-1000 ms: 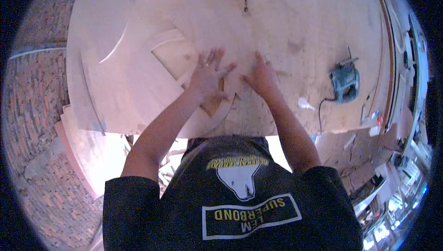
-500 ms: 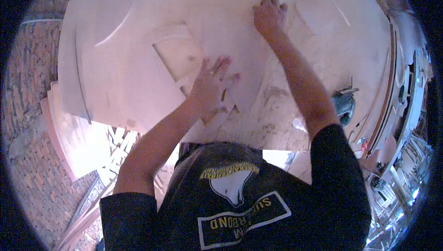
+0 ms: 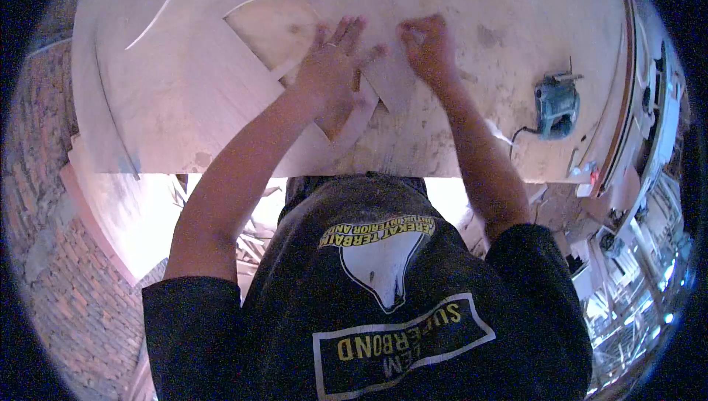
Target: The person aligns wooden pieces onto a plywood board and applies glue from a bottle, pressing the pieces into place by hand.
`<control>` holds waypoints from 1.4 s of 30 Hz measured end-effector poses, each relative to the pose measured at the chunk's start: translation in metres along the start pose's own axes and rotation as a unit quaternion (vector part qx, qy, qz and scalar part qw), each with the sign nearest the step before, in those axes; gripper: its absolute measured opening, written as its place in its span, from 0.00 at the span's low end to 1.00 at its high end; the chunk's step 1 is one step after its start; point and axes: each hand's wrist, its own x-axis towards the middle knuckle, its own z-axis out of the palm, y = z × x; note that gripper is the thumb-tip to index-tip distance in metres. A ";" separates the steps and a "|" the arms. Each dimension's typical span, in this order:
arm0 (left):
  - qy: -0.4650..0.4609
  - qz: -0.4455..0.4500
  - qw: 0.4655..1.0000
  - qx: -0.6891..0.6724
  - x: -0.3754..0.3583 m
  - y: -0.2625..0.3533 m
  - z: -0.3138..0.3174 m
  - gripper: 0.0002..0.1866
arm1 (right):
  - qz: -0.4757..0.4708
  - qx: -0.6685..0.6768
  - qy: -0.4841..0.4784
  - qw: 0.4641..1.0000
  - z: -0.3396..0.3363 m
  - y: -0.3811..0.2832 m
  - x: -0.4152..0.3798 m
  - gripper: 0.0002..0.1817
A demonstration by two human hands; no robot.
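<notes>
My left hand (image 3: 330,69) lies with its fingers spread over thin wood sheets on the workbench (image 3: 487,150). Under and beside it are a pale wood sheet (image 3: 184,95) and a cut-out piece with a curved top edge (image 3: 269,25). Close by on the right, my right hand (image 3: 431,45) is closed, thumb and fingertips pressed together near the edge of a thin sheet. Whatever those fingers may hold is too small or hidden to make out.
A teal power tool, apparently a jigsaw (image 3: 557,109), stands on the bench at the right with its cord attached. Boards (image 3: 627,98) lean along the right side. A brick surface (image 3: 44,150) shows at the left, and wood scraps (image 3: 254,235) lie below the bench.
My right hand has come back toward my body from a small dark object at the far side, and its fingers have closed. The view has shifted; my left hand stays spread on the sheets.
</notes>
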 end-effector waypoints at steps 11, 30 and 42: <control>0.029 -0.006 0.997 0.077 0.009 -0.007 0.023 0.37 | 0.163 0.132 0.086 0.974 0.005 -0.062 -0.125 0.07; -0.027 -0.008 0.996 0.088 0.072 -0.005 -0.002 0.59 | 0.065 -0.146 -0.016 0.987 0.027 -0.088 -0.167 0.28; -0.141 -0.056 0.984 0.092 0.076 0.016 -0.038 0.60 | 0.088 -0.134 -0.031 0.986 0.026 -0.092 -0.166 0.32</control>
